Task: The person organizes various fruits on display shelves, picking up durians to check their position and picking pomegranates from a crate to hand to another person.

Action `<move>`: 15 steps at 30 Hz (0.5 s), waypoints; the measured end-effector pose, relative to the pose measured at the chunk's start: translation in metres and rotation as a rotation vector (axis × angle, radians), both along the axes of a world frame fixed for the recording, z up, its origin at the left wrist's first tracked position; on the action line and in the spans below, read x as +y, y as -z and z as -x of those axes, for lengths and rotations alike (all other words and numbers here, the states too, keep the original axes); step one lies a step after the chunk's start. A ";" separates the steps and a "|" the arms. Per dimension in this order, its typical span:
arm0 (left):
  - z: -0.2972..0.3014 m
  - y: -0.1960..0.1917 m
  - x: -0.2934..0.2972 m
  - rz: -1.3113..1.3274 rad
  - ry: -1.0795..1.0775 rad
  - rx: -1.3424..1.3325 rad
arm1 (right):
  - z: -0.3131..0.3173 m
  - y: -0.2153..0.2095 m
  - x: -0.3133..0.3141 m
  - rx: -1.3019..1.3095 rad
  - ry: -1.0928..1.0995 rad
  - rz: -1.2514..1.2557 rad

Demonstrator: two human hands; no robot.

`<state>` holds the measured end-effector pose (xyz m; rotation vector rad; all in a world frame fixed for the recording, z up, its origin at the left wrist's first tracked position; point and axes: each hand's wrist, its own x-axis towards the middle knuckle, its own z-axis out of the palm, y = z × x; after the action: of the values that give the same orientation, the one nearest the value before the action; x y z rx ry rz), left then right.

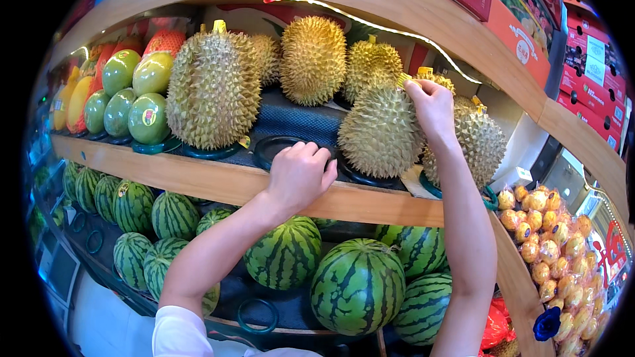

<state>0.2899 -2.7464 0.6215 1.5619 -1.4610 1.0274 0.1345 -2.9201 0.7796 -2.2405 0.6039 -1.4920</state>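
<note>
Head view, wide fisheye: a pale wooden rail [370, 205] crossed the display and served as landmark. Above its left half stood a tall durian [211, 92], upright, with its stem uppermost; below its right half lay a large striped watermelon [357, 286]. Above its right half, well to the right of the tall durian, was the grey-green durian [380, 135] at the hands.

Key relation: this fruit lay below and to the left of the right hand [433, 106], whose thumb and forefinger were brought together on its stem. The right hand was therefore the nearer, touching the fruit at its top. The left hand [299, 172], over the rail's upper edge, lay near the fruit's lower left flank and apart from it; its fingers were curled, and whether they gripped anything could not be told. A dark ring [258, 152], above the rail, showed partly behind this hand.

Orientation: the long axis of the grey-green durian was tilted, the stem end pointing up and right, away from the rail, and the blunt end down and left, toward it. Smallest feature: the yellow-wrapped stem [402, 79], at the right fingertips, high above the rail.
</note>
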 end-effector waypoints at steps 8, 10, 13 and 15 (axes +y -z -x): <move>-0.036 0.012 0.014 -0.048 0.085 -0.053 | -0.012 -0.015 -0.001 0.098 0.046 -0.102; -0.039 0.010 0.017 -0.053 0.142 -0.040 | -0.012 -0.017 0.003 0.102 0.042 -0.070; -0.032 0.010 0.015 -0.015 0.100 0.000 | -0.011 -0.022 0.001 0.180 0.109 -0.076; -0.030 0.012 0.011 0.021 0.066 0.000 | -0.012 -0.017 0.000 0.149 0.131 -0.019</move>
<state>0.3201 -2.7351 0.6091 1.4895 -1.4875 1.0011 0.1469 -2.9201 0.7968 -2.3525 0.8207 -1.3803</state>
